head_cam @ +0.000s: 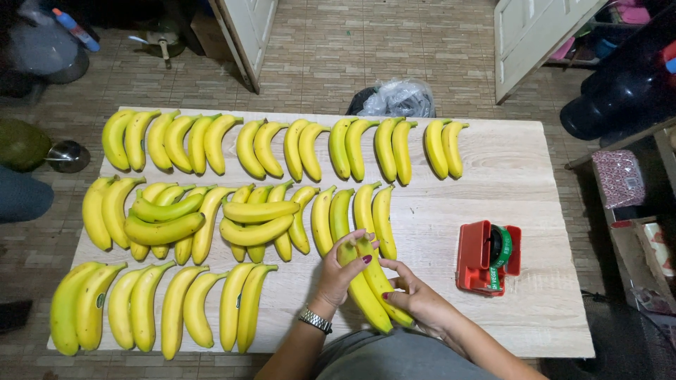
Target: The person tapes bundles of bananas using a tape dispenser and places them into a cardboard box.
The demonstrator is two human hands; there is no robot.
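Both hands meet at the near edge of the pale wood-grain table [507, 176], holding a pair of long yellow bananas [372, 290] that lie slanted from far left to near right. The left hand [343, 271], with a silver metal wristwatch [315, 320] on its wrist, curls its fingers over the far ends of the pair, thumb on one side and fingers on the other, so it grips them. The right hand [415, 295] closes round the near part of the same pair, its fingertips pressed against the nearer banana. The pair touches the table and lies just near of the middle row.

Three rows of yellow bananas cover the left and middle of the table. The far row of paired bananas [282, 144] runs from left to right along the far edge. The middle row of bananas [232, 218] is denser, with several laid crosswise on top of others. The near row of bananas [158, 306] lies at the near left, well apart from the hands.

To the right of the hands stands a red plastic tape dispenser [479, 260] carrying a roll of green tape [501, 248], near the right hand but not touching it.

Beyond the far edge of the table a crumpled grey plastic bag [398, 97] lies on the tiled floor.
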